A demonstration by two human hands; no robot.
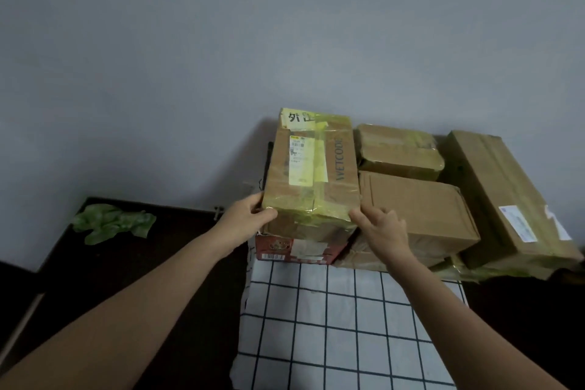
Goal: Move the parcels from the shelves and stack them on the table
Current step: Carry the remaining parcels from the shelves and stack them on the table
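We hold the yellow-taped parcel [311,174] at its near corners: our left hand [245,218] grips the left one, thumb on top; our right hand [380,231] curls round the right one, fingertips hidden; the parcel rests on a red box [294,252] that is mostly covered, on the checked-cloth worktop [332,310]; brown parcels [421,209] lie just beside it, with the lower ones hard to make out.
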